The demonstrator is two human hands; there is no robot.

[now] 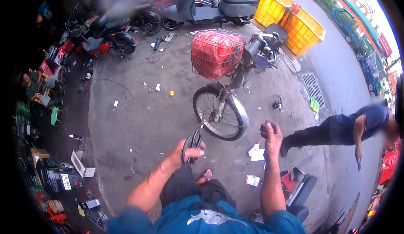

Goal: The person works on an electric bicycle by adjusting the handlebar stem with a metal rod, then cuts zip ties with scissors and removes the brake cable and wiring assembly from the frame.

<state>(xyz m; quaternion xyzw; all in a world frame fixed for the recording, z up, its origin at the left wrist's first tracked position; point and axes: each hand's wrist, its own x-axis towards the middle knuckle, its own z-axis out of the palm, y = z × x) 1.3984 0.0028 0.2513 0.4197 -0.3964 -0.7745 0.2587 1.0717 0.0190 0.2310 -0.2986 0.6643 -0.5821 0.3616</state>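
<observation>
Pointing their tips up toward a bike's front wheel (240, 126), the black-handled scissors (196, 139) are in the left hand (192, 150), whose fingers are wrapped around the handles. The right hand (271, 138) is raised well apart from them, its fingers curled inward; whether they pinch anything small, I cannot tell. A white paper (258, 155) lies on the ground (155, 120) below that hand. Above the wheel, a wire basket (193, 53) holds a red bundle (215, 50). Farther out stand yellow crates (304, 32) and a grey scooter (210, 14); to the right, another person (336, 128) leans over.
</observation>
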